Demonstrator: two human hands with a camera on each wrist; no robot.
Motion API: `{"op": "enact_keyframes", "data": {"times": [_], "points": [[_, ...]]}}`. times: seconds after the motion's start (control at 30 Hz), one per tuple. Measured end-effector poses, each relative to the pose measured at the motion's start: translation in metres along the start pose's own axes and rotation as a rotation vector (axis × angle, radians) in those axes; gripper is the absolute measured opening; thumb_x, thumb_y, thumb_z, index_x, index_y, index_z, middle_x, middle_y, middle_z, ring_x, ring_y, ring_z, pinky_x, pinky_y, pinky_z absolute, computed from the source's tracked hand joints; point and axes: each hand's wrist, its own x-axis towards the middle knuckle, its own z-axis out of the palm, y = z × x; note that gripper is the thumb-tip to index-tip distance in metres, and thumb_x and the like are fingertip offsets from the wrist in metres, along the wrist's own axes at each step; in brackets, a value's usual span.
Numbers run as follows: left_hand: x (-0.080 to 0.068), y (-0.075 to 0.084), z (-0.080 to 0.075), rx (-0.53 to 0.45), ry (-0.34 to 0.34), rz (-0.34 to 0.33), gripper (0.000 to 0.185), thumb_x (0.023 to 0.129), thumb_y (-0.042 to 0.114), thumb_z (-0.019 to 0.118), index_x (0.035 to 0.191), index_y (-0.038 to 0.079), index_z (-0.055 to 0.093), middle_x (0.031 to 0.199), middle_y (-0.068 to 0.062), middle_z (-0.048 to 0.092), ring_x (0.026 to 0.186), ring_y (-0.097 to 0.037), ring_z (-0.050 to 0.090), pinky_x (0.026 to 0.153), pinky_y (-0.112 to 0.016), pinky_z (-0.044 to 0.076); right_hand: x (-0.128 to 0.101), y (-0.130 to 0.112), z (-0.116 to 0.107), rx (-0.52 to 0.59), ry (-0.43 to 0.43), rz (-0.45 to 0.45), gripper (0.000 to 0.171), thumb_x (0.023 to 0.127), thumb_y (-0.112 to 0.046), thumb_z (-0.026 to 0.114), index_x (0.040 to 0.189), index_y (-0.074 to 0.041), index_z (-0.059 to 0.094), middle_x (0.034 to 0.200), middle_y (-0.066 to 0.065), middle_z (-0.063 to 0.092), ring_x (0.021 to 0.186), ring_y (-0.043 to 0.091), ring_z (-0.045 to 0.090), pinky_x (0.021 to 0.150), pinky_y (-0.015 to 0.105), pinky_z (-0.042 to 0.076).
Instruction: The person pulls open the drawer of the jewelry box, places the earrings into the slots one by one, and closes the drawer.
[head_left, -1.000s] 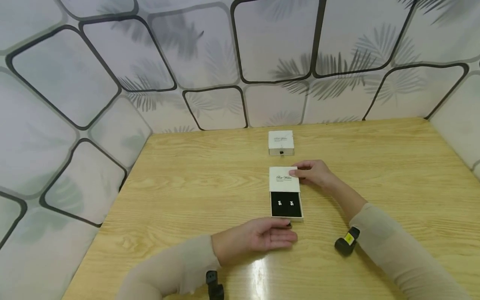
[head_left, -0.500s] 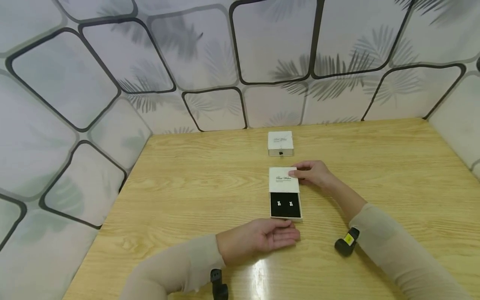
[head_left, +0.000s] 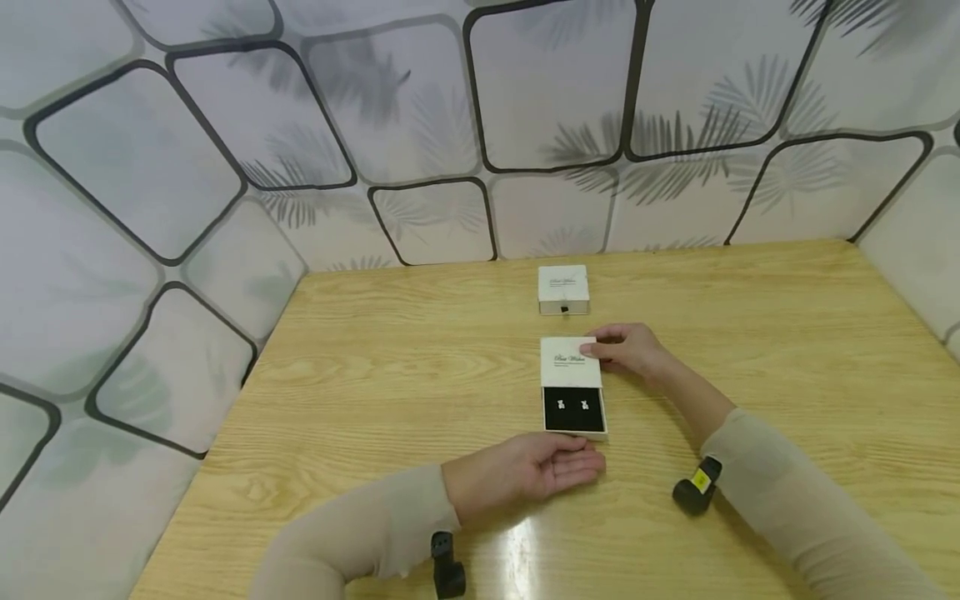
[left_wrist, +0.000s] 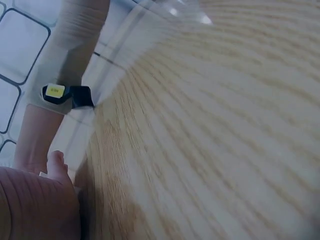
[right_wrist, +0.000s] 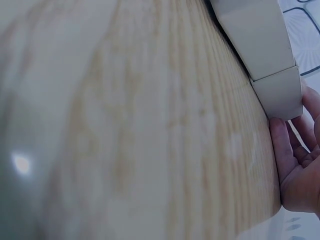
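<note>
A white drawer-style jewelry box point(head_left: 570, 365) lies on the table with its drawer pulled partly out towards me. On the drawer's black padding point(head_left: 573, 419) sit two small silvery earrings point(head_left: 585, 405). My right hand point(head_left: 628, 347) grips the far right corner of the box sleeve, thumb on top. In the right wrist view the box's side point(right_wrist: 280, 92) shows beside the fingers. My left hand point(head_left: 536, 469) lies palm up at the drawer's front edge, its thumb side against it and its fingers loosely extended. The left wrist view shows only part of that hand point(left_wrist: 40, 205).
A second white box point(head_left: 563, 285) stands closed behind the first, its small black pull tab facing me. Both stand on a wood-grain table point(head_left: 390, 350), with a patterned wall covering point(head_left: 427, 100) at the back and sides.
The drawer has slid slightly into its sleeve. My left hand has shifted a little to the right, and the black tab seen by its thumb is now hidden. The right hand keeps its hold.
</note>
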Motion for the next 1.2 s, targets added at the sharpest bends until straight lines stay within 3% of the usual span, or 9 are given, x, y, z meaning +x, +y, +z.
{"op": "enact_keyframes", "data": {"times": [0.67,1.2], "points": [[0.009,0.015,0.006,-0.008,0.026,0.014,0.026,0.095,0.001,0.051,0.117,-0.012,0.057,0.123,-0.028,0.056,0.118,-0.034,0.055,0.096,-0.036,0.048,0.001,-0.001,-0.002,-0.02,-0.008,0.014,0.056,0.085,-0.021,0.073,0.128,0.008,0.051,0.101,0.004,0.061,0.084,0.006,0.063,0.079,0.025,0.055],[0.018,0.025,0.008,-0.033,0.004,0.035,0.027,0.096,0.0,0.049,0.12,-0.012,0.054,0.127,-0.027,0.053,0.12,-0.033,0.052,0.098,-0.035,0.047,0.0,-0.002,-0.001,-0.03,-0.011,0.005,0.057,0.084,-0.023,0.073,0.126,0.009,0.053,0.096,-0.001,0.063,0.084,0.005,0.063,0.079,0.024,0.055]]}}
